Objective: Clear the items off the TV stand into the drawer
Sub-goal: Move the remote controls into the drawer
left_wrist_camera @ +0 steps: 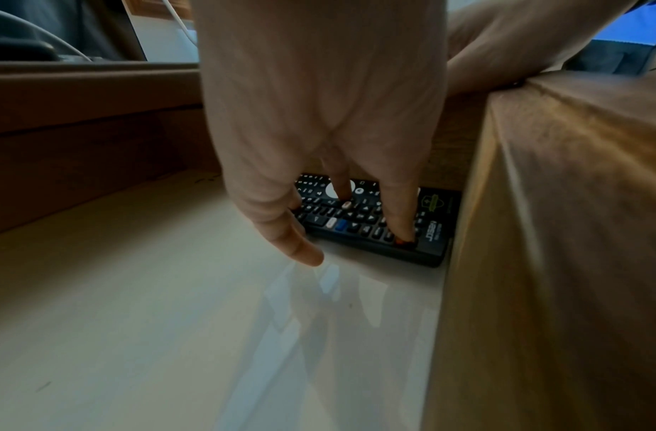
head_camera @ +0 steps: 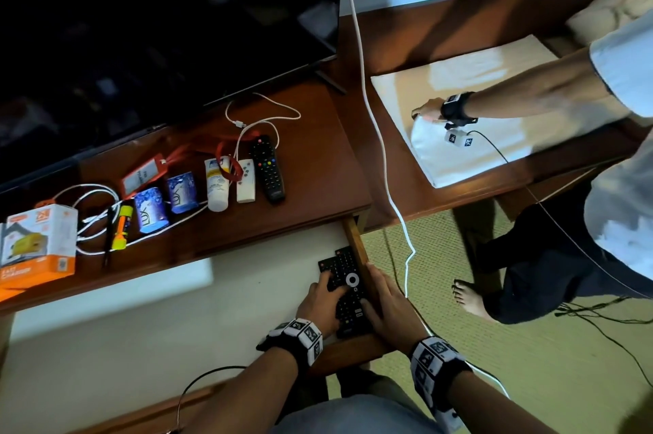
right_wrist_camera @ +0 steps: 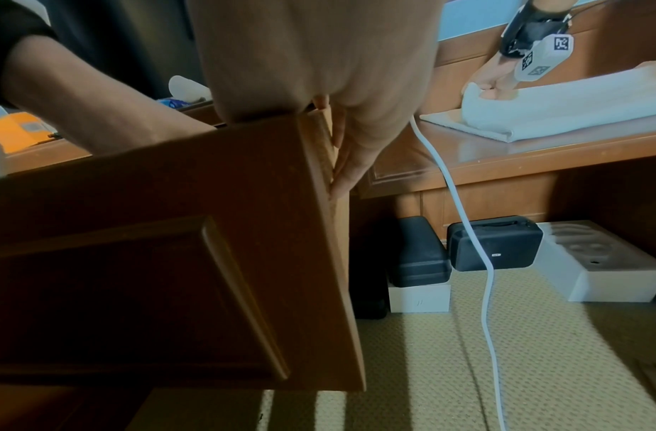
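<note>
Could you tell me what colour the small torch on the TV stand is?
Yellow torch, clearest in the head view.

Black remote (head_camera: pixel 348 287) w/ white ring, pale drawer floor (left_wrist_camera: pixel 171 320), brown wood stand (head_camera: pixel 311 165), orange box (head_camera: pixel 39 246)

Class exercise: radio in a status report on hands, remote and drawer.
Left hand flat on remote in drawer. Right hand rests on drawer's side. Nothing blocking.

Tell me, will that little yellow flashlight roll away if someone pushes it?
Probably: the small yellow flashlight looks round-bodied and lies on its side on the smooth wooden TV stand. It seems light. The white cables beside it might stop it.
</note>
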